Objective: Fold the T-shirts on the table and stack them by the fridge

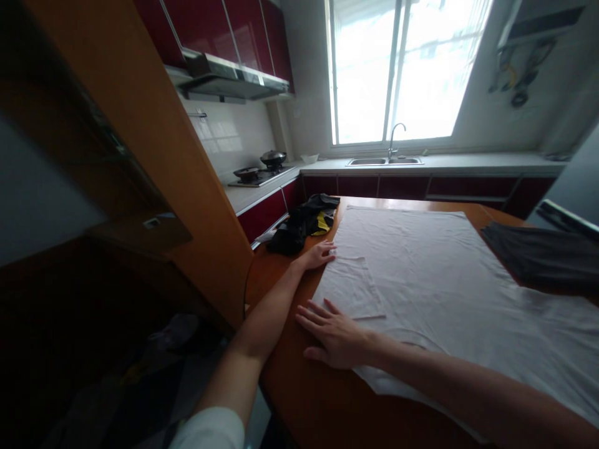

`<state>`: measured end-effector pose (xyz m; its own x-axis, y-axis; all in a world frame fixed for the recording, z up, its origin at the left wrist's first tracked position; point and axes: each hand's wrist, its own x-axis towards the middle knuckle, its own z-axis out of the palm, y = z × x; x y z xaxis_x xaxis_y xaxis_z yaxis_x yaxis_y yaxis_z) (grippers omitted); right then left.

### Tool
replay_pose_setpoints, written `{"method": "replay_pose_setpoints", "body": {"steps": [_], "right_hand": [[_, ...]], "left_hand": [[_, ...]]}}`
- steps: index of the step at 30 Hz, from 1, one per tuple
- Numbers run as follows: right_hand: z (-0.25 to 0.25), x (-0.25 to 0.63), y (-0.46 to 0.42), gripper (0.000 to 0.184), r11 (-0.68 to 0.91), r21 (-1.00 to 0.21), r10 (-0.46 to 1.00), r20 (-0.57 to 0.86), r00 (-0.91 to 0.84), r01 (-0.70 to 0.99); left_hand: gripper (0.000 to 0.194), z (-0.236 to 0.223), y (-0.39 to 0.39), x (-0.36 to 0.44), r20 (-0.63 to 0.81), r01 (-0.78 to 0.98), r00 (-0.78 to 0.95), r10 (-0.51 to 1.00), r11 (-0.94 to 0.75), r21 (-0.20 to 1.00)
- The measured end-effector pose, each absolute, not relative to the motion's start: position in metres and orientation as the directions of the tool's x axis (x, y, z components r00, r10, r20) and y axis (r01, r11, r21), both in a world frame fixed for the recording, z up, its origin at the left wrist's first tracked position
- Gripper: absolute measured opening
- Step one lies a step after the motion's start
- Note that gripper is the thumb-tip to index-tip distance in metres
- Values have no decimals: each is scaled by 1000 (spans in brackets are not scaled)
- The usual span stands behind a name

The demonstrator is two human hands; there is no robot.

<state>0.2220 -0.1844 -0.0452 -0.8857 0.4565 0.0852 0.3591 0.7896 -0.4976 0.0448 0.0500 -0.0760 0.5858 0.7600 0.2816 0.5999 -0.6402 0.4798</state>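
Note:
A white T-shirt lies spread over the wooden table, with its near-left sleeve folded inward onto the body. My left hand rests at the shirt's left edge, beside the fold, its fingers slightly bent and apart. Closer to me, my right hand lies palm down with fingers spread, partly on the sleeve's near edge and partly on the table. My right forearm crosses over the neckline and hides some of it.
Dark clothes with a yellow patch are heaped at the table's left edge. Folded dark grey cloth lies at the right. A wooden panel stands close on the left. Beyond are a stove with pans and a sink.

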Motion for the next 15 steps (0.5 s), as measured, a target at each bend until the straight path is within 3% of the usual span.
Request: {"method": "replay_pose_setpoints", "body": {"steps": [5, 9, 15], "right_hand": [[-35, 223, -203, 81, 770, -574, 383, 67, -921, 278], [-20, 228, -224, 66, 775, -613, 259, 87, -962, 153], [2, 284, -237, 52, 802, -549, 367, 143, -919, 235]], "left_hand": [[50, -78, 54, 45, 259, 607, 600, 757, -642, 468], [43, -70, 45, 54, 273, 632, 596, 755, -651, 421], [41, -52, 13, 105, 295, 648, 650, 700, -714, 267]]}}
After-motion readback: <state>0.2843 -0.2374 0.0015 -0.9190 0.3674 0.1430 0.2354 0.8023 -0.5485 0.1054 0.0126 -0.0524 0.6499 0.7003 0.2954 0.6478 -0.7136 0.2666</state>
